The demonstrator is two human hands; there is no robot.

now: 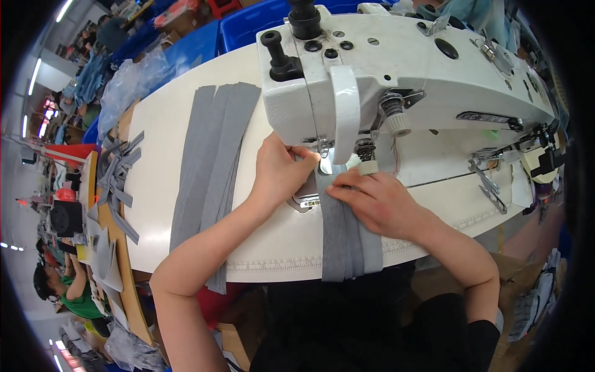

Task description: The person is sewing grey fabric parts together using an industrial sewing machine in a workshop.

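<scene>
A white sewing machine (427, 62) stands over a white table, its needle area lit by a small lamp. Several grey fabric strips (343, 242) run from under the presser foot toward me and hang over the table's front edge. My left hand (282, 168) is closed, thumb and forefinger pinched at the strips' far end beside the needle; what lies between the fingertips is too small to make out. My right hand (378, 201) rests on the strips just right of the presser foot, fingers bent and pressing the fabric down.
More grey fabric strips (214, 155) lie in a stack left of my left forearm. Narrow grey scraps (118, 177) hang over the table's left edge. Blue bins (248, 28) and a clear plastic bag (133, 77) stand behind. A person in green (77, 294) sits at the far left.
</scene>
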